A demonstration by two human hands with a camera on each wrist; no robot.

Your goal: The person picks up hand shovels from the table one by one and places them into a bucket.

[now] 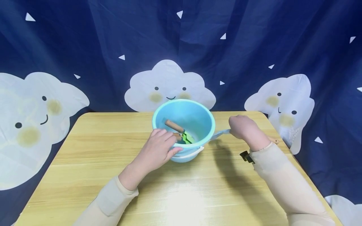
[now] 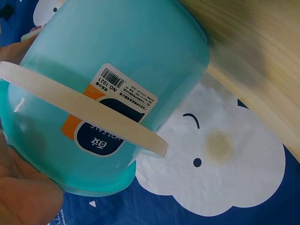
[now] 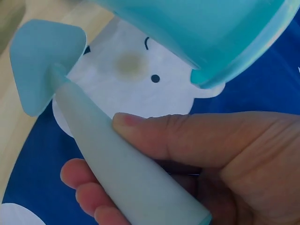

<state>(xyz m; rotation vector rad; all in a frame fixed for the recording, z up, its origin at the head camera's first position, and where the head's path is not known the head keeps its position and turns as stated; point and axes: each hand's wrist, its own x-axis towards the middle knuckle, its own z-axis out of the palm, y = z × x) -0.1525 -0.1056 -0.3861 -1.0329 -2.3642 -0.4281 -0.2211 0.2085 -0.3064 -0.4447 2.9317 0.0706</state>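
Note:
A light blue bucket (image 1: 183, 153) with a white handle (image 2: 84, 108) stands at the table's middle. My left hand (image 1: 158, 146) grips its near left rim, fingers over the edge and thumb outside. Inside lie small tools with brown wooden handles (image 1: 174, 126) and bright green metal parts (image 1: 187, 138). Beside the bucket, my right hand (image 1: 243, 127) holds a pale blue toy shovel (image 3: 112, 150) by its thick handle, thumb on one side and fingers around the other. The shovel's blade (image 3: 47, 61) points toward the bucket; in the head view its end overlaps the rim's right side.
A wooden handle end (image 1: 273, 140) shows behind my right forearm, near the right edge of the wooden table (image 1: 99, 150). A dark blue curtain (image 1: 113, 31) with white smiling clouds hangs behind the table.

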